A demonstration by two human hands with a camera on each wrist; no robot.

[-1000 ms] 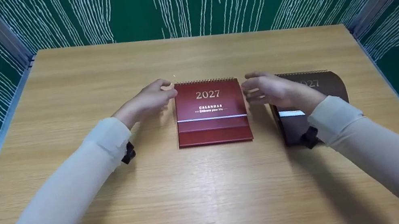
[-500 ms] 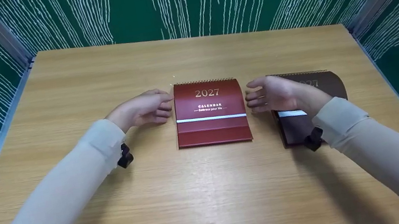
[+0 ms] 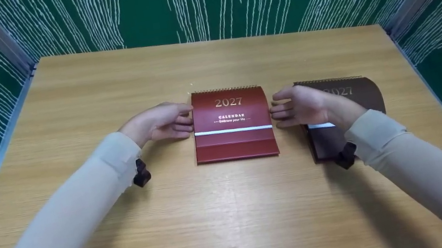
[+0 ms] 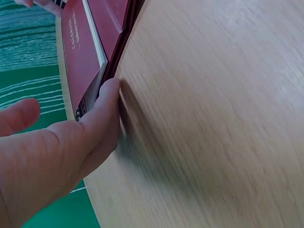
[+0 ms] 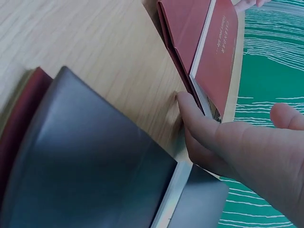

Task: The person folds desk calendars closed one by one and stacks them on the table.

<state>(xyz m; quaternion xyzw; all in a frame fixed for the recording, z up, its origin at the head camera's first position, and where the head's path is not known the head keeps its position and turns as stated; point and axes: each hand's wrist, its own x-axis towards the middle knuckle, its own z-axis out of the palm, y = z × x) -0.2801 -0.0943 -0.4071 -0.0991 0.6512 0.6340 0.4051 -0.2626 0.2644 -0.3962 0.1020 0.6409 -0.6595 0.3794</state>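
Observation:
A red 2027 desk calendar (image 3: 235,139) with a spiral binding along its far edge stands on the wooden table between both hands. At its left side is my left hand (image 3: 166,121), fingers extended, the fingertips right at the calendar's edge; the left wrist view shows the thumb held apart from the fingers. My right hand (image 3: 306,104) is at the opposite side, its fingers pointing at the right edge and its thumb raised in the right wrist view. Beneath and beside the right hand, a dark brown 2027 calendar (image 3: 361,97) is partly covered by that hand and wrist.
The wooden table (image 3: 220,224) runs up to green walls (image 3: 146,10) with white wavy lines at the back and sides. A dark wrist camera (image 3: 141,173) hangs under the left cuff, and another wrist camera (image 3: 346,156) under the right cuff overlaps the brown calendar.
Both hands have lowered from the calendar's top corners to the middle of its sides. The left thumb and fingers have turned toward the left edge. The red calendar stays nearly in place.

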